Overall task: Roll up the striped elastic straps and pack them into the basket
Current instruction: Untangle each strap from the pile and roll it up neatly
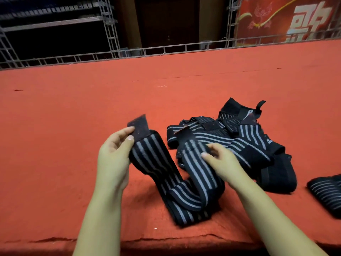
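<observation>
Striped elastic strap [184, 183] lies slack at centre frame on the red bench [73, 108], one end lifted. My left hand [114, 156] pinches that end by its dark fastener tab [139, 126]; my right hand [221, 159] grips the strap further along, beside the tangled pile of straps [239, 133]. I judge I'm at the start of rolling this one. Next I'd turn the tab end inward and wind it tight. No basket shows. Another strap [326, 193] sits at the right edge.
</observation>
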`<state>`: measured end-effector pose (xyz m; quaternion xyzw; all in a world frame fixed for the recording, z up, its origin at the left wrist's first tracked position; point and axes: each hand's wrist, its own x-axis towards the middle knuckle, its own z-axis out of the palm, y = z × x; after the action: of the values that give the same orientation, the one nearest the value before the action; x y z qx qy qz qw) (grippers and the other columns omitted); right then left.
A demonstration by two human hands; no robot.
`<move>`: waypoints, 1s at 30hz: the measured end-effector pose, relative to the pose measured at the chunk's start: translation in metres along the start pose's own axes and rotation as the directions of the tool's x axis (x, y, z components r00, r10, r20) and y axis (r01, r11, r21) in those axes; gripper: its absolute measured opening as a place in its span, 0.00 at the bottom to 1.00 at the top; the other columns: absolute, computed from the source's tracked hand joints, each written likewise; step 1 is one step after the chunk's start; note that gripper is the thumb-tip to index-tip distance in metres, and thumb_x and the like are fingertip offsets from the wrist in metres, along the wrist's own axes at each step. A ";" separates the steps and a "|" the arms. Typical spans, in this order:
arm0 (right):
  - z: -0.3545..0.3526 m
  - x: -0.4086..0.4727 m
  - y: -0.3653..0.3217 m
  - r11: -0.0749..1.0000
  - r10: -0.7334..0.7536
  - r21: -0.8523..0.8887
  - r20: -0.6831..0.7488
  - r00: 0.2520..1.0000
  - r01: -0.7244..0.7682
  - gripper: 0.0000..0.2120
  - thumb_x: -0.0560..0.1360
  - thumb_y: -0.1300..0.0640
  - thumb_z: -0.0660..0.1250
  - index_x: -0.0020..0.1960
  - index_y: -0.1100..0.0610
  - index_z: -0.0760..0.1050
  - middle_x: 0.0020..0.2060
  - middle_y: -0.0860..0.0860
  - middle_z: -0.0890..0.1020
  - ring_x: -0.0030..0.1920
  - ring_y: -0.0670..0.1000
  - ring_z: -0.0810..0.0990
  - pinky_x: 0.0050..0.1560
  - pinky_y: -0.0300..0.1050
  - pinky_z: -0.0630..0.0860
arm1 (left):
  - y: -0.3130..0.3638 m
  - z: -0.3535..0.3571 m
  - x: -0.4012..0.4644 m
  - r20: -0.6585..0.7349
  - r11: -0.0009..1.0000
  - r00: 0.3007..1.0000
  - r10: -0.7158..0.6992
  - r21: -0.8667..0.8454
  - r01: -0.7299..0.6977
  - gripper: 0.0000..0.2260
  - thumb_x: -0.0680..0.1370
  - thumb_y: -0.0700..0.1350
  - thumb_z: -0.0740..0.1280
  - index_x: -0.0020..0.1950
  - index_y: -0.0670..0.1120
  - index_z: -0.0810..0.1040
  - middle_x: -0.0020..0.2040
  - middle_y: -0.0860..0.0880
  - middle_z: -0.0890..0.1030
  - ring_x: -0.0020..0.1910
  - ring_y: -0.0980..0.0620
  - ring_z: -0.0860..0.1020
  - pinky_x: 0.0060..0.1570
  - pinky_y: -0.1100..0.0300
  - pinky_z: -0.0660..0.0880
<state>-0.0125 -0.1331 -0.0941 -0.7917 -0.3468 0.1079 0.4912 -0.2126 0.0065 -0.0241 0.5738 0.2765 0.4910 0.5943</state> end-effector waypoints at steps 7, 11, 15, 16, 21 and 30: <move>0.011 0.019 0.009 0.873 -0.038 -0.479 0.122 0.992 0.093 0.21 0.77 0.56 0.67 0.69 0.56 0.71 0.63 0.54 0.75 0.64 0.55 0.73 0.66 0.47 0.68 | 0.025 0.018 -0.020 0.170 0.999 0.985 0.004 -0.040 0.003 0.09 0.79 0.35 0.65 0.52 0.46 0.82 0.44 0.47 0.84 0.38 0.55 0.79 0.36 0.66 0.76; -0.036 0.016 0.025 0.965 -0.171 -0.248 -0.355 0.919 0.084 0.12 0.75 0.62 0.68 0.58 0.61 0.78 0.53 0.58 0.79 0.55 0.57 0.78 0.60 0.51 0.73 | 0.007 0.039 -0.032 0.291 0.999 0.956 -0.033 -0.018 0.040 0.12 0.77 0.31 0.66 0.52 0.47 0.81 0.41 0.55 0.85 0.39 0.60 0.81 0.38 0.68 0.76; -0.091 0.027 0.056 0.873 0.154 -0.381 -0.380 0.912 -0.305 0.26 0.72 0.48 0.72 0.66 0.57 0.72 0.62 0.61 0.73 0.65 0.63 0.70 0.63 0.55 0.68 | -0.006 0.063 -0.039 0.371 0.998 0.927 -0.059 0.001 0.063 0.13 0.77 0.31 0.66 0.53 0.47 0.80 0.45 0.54 0.85 0.43 0.60 0.82 0.44 0.67 0.77; -0.098 0.027 0.063 0.837 0.240 -0.416 -0.306 0.921 -0.356 0.29 0.70 0.45 0.73 0.66 0.57 0.72 0.63 0.61 0.73 0.64 0.62 0.71 0.62 0.53 0.68 | -0.009 0.068 -0.040 0.386 0.997 0.920 -0.070 0.006 0.073 0.13 0.77 0.32 0.67 0.53 0.48 0.81 0.47 0.53 0.85 0.44 0.59 0.82 0.46 0.65 0.78; -0.106 0.025 0.070 0.885 0.152 -0.386 -0.291 0.945 -0.261 0.15 0.70 0.52 0.75 0.50 0.61 0.77 0.49 0.57 0.78 0.46 0.54 0.73 0.43 0.43 0.62 | -0.018 0.081 -0.041 0.385 0.992 0.914 -0.125 0.036 0.121 0.12 0.77 0.33 0.67 0.53 0.48 0.81 0.49 0.51 0.85 0.47 0.55 0.82 0.53 0.56 0.78; -0.127 0.016 0.015 0.983 0.071 0.181 -0.466 0.882 0.016 0.14 0.71 0.67 0.72 0.35 0.58 0.68 0.32 0.48 0.74 0.31 0.46 0.70 0.25 0.31 0.65 | -0.022 0.094 -0.031 0.311 0.996 0.947 -0.082 0.041 0.073 0.16 0.78 0.32 0.65 0.51 0.52 0.83 0.53 0.51 0.85 0.57 0.50 0.81 0.63 0.49 0.74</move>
<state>0.0705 -0.2160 -0.0410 -0.7515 -0.1948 -0.0494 0.6284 -0.1345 -0.0568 -0.0343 0.6414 0.2083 0.3662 0.6411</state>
